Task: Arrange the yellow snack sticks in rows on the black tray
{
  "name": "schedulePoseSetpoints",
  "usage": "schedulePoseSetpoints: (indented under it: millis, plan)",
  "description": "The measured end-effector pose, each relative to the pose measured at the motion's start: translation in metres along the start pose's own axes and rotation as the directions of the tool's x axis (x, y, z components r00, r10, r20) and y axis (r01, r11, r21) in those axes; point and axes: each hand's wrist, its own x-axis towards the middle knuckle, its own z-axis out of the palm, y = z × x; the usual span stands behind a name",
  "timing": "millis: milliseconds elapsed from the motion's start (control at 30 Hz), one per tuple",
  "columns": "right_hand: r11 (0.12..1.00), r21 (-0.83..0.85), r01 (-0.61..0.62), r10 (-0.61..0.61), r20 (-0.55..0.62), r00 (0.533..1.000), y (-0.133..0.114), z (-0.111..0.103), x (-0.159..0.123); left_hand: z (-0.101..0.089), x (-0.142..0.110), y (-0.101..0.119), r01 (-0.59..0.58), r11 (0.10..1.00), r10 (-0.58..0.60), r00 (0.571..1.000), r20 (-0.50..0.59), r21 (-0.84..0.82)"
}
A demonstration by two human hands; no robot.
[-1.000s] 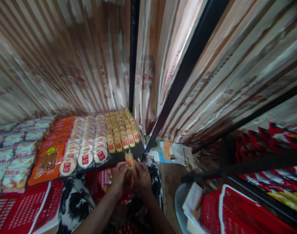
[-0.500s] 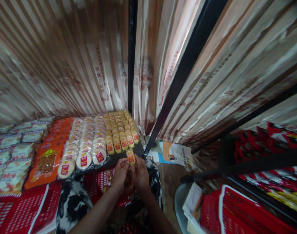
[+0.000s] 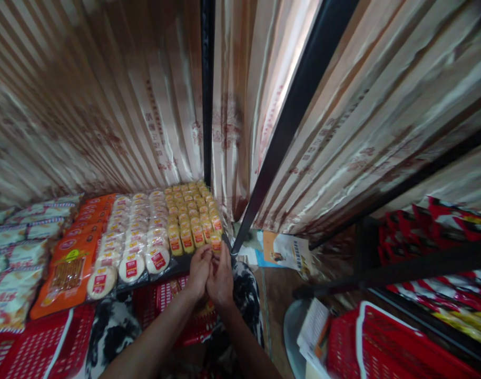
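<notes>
Small yellow wrapped snack cakes (image 3: 187, 237) stand in tight rows on the right end of a black shelf (image 3: 180, 263). At the front right corner of these rows is one yellow snack cake (image 3: 215, 242) with a red-orange label. My right hand (image 3: 221, 279) is closed on its near end and right side. My left hand (image 3: 199, 269) is closed at its lower left, with the fingertips partly hidden. Left of the rows lie round white packaged cakes (image 3: 131, 267) with red labels, in overlapping columns.
Orange snack bags (image 3: 68, 268) and white-blue bags (image 3: 17, 289) fill the shelf's left side. Red baskets (image 3: 165, 295) (image 3: 386, 342) stand below and at right. A black post (image 3: 280, 137) slants past the shelf corner, before a pleated curtain (image 3: 106, 95). Red packets (image 3: 406, 237) sit on the right rack.
My hands have moved the yellow snack cake forward from in front of the shelf edge to the front right end of the rows. The view has shifted slightly.
</notes>
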Motion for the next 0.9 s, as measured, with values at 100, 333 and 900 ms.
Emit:
schedulePoseSetpoints:
  millis: [100,333,900]
  plan:
    - [1.000,-0.002,-0.007,0.007,0.009,1.000,0.000,0.003,0.004,0.002,0.006,-0.001,-0.008,0.999,0.008,1.000,-0.002,0.036]
    - [0.998,-0.023,-0.062,0.062,-0.030,0.998,-0.003,0.006,0.007,0.009,0.008,0.004,-0.037,0.996,0.033,0.998,0.045,0.086]
    - [0.986,-0.067,-0.150,0.145,-0.083,0.986,0.012,0.022,0.014,0.033,-0.003,0.026,-0.071,0.997,0.072,0.993,0.097,-0.011]
